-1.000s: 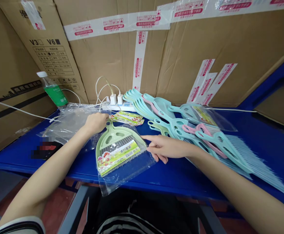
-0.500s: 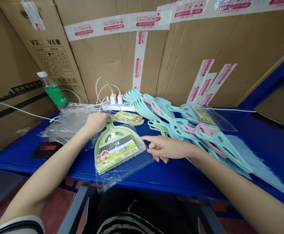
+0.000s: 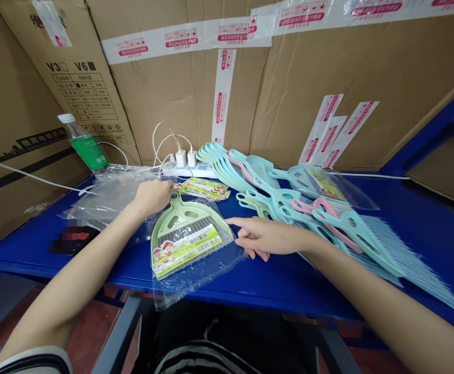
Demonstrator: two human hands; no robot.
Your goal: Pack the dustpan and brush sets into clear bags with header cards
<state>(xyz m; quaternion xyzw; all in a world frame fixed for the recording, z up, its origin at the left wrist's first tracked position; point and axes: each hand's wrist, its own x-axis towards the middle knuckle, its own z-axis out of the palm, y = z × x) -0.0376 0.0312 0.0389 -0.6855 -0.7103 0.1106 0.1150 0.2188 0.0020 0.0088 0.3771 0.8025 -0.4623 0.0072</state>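
Note:
A light green dustpan (image 3: 174,221) with a grey-bristled brush (image 3: 196,221) lies in a clear plastic bag (image 3: 207,278) in front of me. A yellow-green printed card (image 3: 188,251) shows across the brush. My left hand (image 3: 152,198) is closed at the top of the dustpan's handle; its fingertips are partly hidden. On the opposite side, my right hand (image 3: 264,236) reaches its index finger to the dustpan's right edge, touching the bag there. The other right fingers are loosely bent, with nothing visible in them.
Loose printed cards (image 3: 205,188) lie behind the dustpan. To the right are stacked blue, green and pink dustpans (image 3: 227,169) and blue brushes (image 3: 371,241). Clear bags (image 3: 108,195), a bottle (image 3: 87,148) and a dark blurred object (image 3: 79,236) are left. A power strip (image 3: 205,170) sits behind.

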